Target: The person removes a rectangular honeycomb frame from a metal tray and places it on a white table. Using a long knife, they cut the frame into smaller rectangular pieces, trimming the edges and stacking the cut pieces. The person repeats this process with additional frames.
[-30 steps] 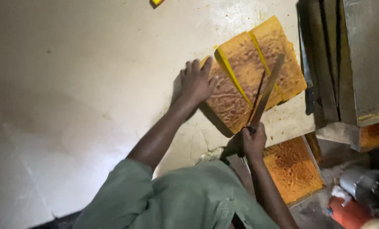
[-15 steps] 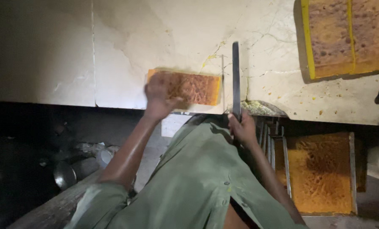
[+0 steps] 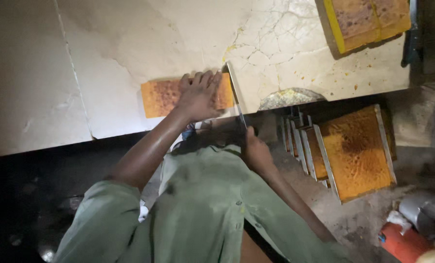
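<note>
Since half a second ago, the long knife (image 3: 234, 95) has swung from standing apart at the right of the orange cake strip (image 3: 161, 97) to lying against the strip's right end, and the left hand (image 3: 198, 95) has slid along to press that end down. That hand lies flat, fingers (image 3: 203, 78) spread and open over the browned crust. At five o'clock from it, the right hand (image 3: 256, 153) is closed around the knife handle just off the edge of the pale, cracked surface (image 3: 130, 44).

Judging by the blade's place, the step in hand is trimming or slicing the strip's end; the next cut calls for a straight downward press with the left fingertips kept clear of the edge.

At one o'clock on the surface sits a larger yellow-sided cake slab (image 3: 363, 19), crumbs scattered near it. At three o'clock, below the surface, metal trays (image 3: 359, 151) stand stacked, the nearest filled with orange cake. A red canister (image 3: 402, 241) lies at five o'clock. No labels or signs show.
</note>
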`<action>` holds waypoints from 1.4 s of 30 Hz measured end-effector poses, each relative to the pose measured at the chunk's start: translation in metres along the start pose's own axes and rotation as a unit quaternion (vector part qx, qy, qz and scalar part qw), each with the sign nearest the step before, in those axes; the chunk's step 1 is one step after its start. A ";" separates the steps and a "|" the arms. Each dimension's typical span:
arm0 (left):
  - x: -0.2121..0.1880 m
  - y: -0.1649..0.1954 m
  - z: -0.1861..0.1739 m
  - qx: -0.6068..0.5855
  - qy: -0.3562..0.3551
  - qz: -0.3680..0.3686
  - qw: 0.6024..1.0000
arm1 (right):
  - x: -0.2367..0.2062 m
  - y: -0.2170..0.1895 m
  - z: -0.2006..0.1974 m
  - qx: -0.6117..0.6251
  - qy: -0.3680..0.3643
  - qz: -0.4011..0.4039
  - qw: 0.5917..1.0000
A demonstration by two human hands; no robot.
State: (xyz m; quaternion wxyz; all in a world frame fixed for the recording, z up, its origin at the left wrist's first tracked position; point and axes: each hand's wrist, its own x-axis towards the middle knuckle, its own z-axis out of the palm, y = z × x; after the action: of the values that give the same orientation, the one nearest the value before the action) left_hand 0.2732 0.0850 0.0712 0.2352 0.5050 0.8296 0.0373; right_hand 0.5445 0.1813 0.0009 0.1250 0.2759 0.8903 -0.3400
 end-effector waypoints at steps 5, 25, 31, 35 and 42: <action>0.011 0.005 0.019 -0.002 0.142 -0.010 0.990 | 0.066 -0.046 -0.003 -0.081 0.044 0.013 0.996; 0.019 -0.004 0.052 0.037 0.220 0.055 0.973 | 0.040 -0.041 0.025 0.008 0.074 0.016 0.997; 0.023 0.029 0.022 0.040 -0.106 0.239 0.964 | 0.006 0.026 0.008 0.197 0.163 0.006 0.967; 0.057 0.009 -0.013 0.078 0.158 0.050 0.983 | -0.022 0.061 -0.003 0.083 0.169 0.002 0.982; 0.068 -0.029 -0.003 0.088 -0.084 0.170 0.978 | -0.012 0.040 -0.062 -0.117 -0.045 0.051 0.991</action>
State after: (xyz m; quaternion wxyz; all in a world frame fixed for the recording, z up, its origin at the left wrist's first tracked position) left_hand 0.2223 0.1293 0.0409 0.2486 0.6589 0.7089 -0.0388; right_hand 0.5756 0.2432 0.0300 0.2139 0.2890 0.9021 -0.2387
